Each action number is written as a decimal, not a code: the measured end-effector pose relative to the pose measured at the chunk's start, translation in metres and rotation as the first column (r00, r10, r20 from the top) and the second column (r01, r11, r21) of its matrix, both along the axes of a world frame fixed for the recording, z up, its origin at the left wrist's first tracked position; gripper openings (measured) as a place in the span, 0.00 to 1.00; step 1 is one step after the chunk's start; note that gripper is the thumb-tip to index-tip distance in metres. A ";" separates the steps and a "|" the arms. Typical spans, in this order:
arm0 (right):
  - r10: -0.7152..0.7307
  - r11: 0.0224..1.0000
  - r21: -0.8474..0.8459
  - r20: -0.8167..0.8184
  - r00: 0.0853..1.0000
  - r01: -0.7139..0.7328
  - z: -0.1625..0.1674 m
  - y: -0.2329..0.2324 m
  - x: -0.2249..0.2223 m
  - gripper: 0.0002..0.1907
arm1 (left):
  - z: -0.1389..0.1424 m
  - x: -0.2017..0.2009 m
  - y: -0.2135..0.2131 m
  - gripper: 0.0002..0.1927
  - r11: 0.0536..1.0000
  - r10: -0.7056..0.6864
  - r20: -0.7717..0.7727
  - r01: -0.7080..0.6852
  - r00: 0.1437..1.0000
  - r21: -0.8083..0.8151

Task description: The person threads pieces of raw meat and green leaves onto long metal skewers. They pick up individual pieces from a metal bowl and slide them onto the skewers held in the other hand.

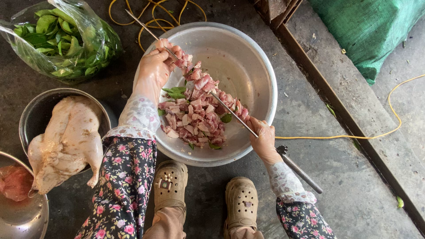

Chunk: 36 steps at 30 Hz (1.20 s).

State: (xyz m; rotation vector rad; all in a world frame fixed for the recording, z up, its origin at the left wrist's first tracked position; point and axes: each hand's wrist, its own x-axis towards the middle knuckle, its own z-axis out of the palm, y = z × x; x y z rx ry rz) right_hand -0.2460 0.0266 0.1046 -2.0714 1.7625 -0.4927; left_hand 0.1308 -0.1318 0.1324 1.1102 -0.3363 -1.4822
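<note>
A long metal skewer (230, 110) slants across a large steel bowl (254, 57) that holds a heap of chopped raw meat (195, 119) mixed with a few green leaves. My left hand (155, 66), in a thin clear glove, pinches meat pieces threaded on the upper part of the skewer. My right hand (264, 139), also gloved, grips the skewer near its dark handle (301, 172) at the bowl's near rim. Both arms wear floral sleeves.
A whole raw plucked bird (66, 141) lies in a smaller steel bowl (40, 104) at left. Another bowl (22, 217) with meat sits at the bottom left. A plastic bag of green leaves (62, 37) lies top left. A yellow cord (345, 136) crosses the concrete floor. My beige clogs (170, 183) stand below.
</note>
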 end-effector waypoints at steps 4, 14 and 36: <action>0.005 1.000 -0.005 0.017 1.000 -0.005 -0.003 0.001 -0.001 0.10 | -0.001 0.006 0.004 0.12 0.988 -0.058 -0.127 0.039 0.990 -0.149; -0.006 1.000 0.007 0.022 1.000 0.005 -0.001 0.003 -0.002 0.08 | 0.006 0.005 0.010 0.09 0.975 -0.026 0.158 0.060 0.987 -0.213; 0.013 1.000 0.022 -0.027 1.000 -0.012 0.003 0.006 0.002 0.08 | 0.012 -0.069 0.013 0.13 0.977 0.007 0.074 -0.022 0.997 0.210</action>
